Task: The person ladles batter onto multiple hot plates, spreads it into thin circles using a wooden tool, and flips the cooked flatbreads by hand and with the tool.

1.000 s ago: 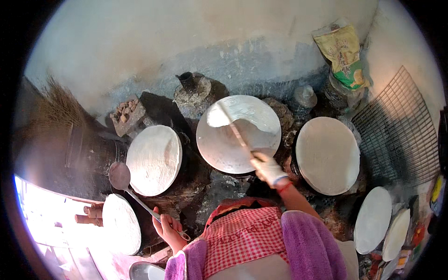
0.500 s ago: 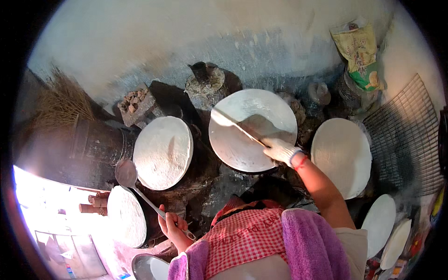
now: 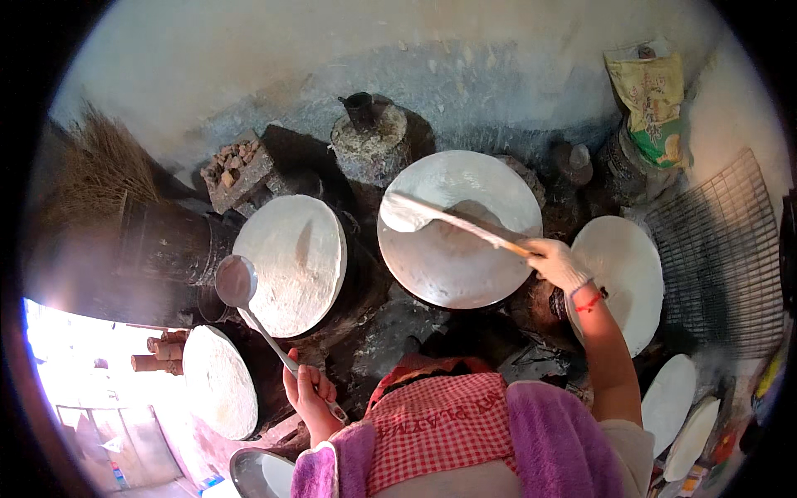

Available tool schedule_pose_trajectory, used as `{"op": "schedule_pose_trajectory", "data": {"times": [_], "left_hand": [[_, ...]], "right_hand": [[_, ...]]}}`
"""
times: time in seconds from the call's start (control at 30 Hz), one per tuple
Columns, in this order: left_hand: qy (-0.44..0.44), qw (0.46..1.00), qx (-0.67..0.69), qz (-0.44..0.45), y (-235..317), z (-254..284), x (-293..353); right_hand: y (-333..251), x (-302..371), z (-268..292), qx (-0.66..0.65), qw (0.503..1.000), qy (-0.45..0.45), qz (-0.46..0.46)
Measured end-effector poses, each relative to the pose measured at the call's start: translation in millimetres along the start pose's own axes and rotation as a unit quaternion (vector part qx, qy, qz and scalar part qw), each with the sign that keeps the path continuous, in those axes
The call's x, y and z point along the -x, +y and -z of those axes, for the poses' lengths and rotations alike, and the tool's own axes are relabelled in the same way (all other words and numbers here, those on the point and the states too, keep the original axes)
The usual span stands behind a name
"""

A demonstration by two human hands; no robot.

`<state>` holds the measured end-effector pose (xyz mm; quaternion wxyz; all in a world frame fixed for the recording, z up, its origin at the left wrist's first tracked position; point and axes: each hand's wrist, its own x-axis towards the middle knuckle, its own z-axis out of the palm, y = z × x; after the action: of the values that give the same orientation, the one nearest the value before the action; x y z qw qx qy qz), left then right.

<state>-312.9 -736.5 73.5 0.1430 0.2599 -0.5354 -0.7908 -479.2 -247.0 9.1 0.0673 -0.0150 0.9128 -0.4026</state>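
My bare left hand is closed round the handle of a long metal ladle. The ladle's bowl hangs by the lower left edge of the left white-coated round griddle. In my right hand, which wears a white knit glove, is the handle end of a long, flat wooden batter spreader. Its whitened far end lies over the middle griddle. White batter covers the far part of that griddle, and its near part looks greyer and thinly coated.
More white rounds stand at right and lower left. A wire rack leans at the right wall, below a yellow-green sack. Behind stand a block with a dark cup and a tray of brown lumps. A broom-like bundle is far left.
My right hand has moved right with the wooden spreader, from over the middle griddle to beyond its right edge. My left hand and the ladle have shifted only slightly.
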Motion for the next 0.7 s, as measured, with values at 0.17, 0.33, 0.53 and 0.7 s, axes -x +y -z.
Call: {"op": "schedule_pose_trajectory", "data": {"times": [0.17, 0.33, 0.53, 0.7], "left_hand": [[-0.03, 0.998, -0.05, 0.029, -0.4, -8.1, -14.6], [-0.031, 0.995, -0.071, 0.063, -0.2, -14.8, -23.2], [-0.146, 0.959, -0.231, 0.074, -17.1, -13.1, -48.7], [-0.187, 0.872, -0.446, -0.079, -32.6, -21.1, -60.4]], "right_hand": [[-3.9, -34.7, -18.5, -0.053, 0.994, 0.061, -0.078], [-41.6, 7.9, -38.4, 0.026, 0.998, -0.003, 0.053], [-16.2, -18.9, -20.2, -0.075, 0.985, 0.047, -0.147], [-27.1, 22.7, -25.1, 0.053, 0.998, -0.041, 0.006]]}}
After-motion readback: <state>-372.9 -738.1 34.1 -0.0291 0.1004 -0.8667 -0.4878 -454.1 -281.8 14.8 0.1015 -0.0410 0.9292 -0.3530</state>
